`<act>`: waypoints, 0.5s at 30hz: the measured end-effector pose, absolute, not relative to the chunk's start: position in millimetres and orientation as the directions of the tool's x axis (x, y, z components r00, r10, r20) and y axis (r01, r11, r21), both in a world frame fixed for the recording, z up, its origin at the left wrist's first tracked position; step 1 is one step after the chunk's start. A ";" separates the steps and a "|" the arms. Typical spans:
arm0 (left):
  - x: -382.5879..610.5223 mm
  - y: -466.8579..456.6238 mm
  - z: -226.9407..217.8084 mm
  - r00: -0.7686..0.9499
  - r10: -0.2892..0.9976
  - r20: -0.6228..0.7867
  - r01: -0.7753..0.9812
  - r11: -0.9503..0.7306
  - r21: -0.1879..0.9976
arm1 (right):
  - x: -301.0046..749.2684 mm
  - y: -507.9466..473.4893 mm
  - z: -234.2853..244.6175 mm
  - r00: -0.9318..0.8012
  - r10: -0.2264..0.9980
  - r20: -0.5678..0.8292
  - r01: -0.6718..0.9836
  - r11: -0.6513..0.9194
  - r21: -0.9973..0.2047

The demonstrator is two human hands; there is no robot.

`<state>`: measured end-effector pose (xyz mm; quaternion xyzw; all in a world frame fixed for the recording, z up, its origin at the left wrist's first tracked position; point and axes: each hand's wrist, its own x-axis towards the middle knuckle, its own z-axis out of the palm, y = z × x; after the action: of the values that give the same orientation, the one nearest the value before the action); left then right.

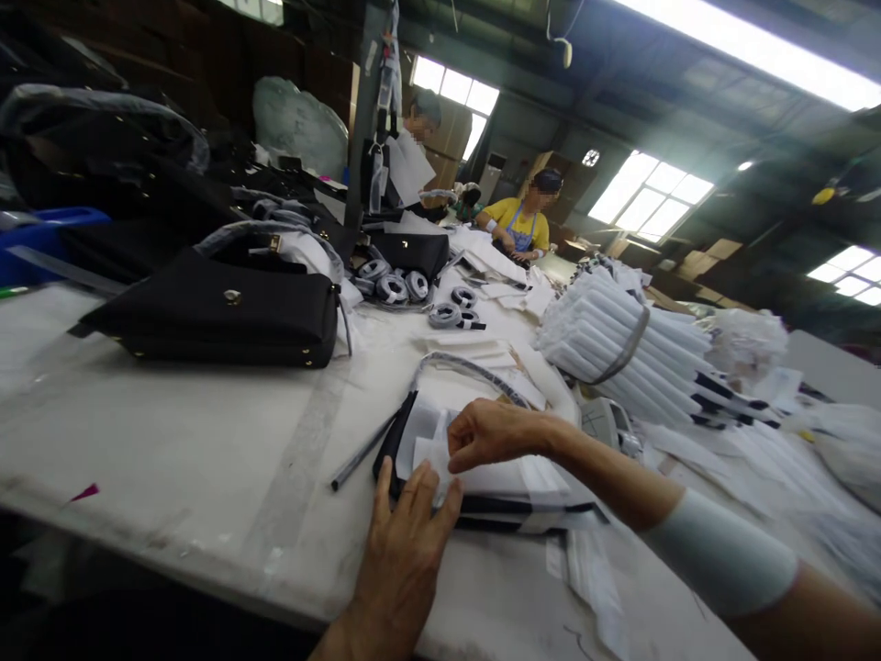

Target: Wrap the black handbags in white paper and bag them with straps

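A black bag wrapped in white paper [482, 487] lies flat on the white table [193, 441] in front of me. My left hand [406, 542] rests on its near corner, fingers stretched out and pressing down on the paper. My right hand [492, 431] hovers over the middle of the bag, thumb and fingers pinched on a fold of the white paper [433, 452]. A thin grey rod [364, 450] lies just left of the bag.
A black handbag [220, 312] lies at the left, more bags behind it. Rolled straps [392, 286] sit mid-table. A bundle of white paper-wrapped pieces [619, 344] lies at the right. Two other people work at the far end.
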<state>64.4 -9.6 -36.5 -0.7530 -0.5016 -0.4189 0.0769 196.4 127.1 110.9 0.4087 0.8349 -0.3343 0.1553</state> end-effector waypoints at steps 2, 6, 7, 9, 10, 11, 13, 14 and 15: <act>64.9 -10.0 -35.5 0.133 0.690 0.711 0.819 -0.481 0.313 | 187.0 139.0 105.6 -0.606 0.540 -0.584 0.786 0.519 -0.336; 65.2 -11.6 -34.8 0.123 0.706 0.697 0.811 -0.476 0.340 | 165.9 159.5 93.0 -0.583 0.419 -0.696 0.736 0.635 -0.234; 65.2 -11.9 -35.1 0.128 0.710 0.692 0.810 -0.478 0.340 | 160.6 162.9 90.7 -0.570 0.397 -0.719 0.720 0.663 -0.205; 65.4 -11.9 -36.2 0.136 0.714 0.687 0.810 -0.479 0.338 | 150.7 166.3 88.3 -0.557 0.379 -0.739 0.673 0.727 -0.135; 65.4 -11.8 -36.9 0.137 0.716 0.685 0.811 -0.479 0.338 | 146.3 166.3 88.2 -0.562 0.378 -0.736 0.640 0.763 -0.096; 65.5 -11.5 -37.6 0.135 0.718 0.683 0.811 -0.476 0.340 | 142.3 165.6 88.6 -0.573 0.378 -0.727 0.600 0.797 -0.059; 65.3 -10.9 -38.6 0.133 0.721 0.680 0.814 -0.471 0.341 | 135.9 163.1 89.1 -0.606 0.363 -0.707 0.507 0.862 0.008; 65.1 -10.5 -38.9 0.135 0.721 0.680 0.814 -0.472 0.338 | 134.0 162.5 88.7 -0.623 0.356 -0.697 0.456 0.889 0.047; 64.8 -10.2 -38.9 0.138 0.720 0.680 0.814 -0.473 0.336 | 133.2 162.8 87.7 -0.641 0.349 -0.683 0.405 0.910 0.085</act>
<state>64.8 -10.2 -38.9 -0.7523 -0.5100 -0.4131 0.0568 133.2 162.8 87.7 0.2083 0.9051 -0.0377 0.3687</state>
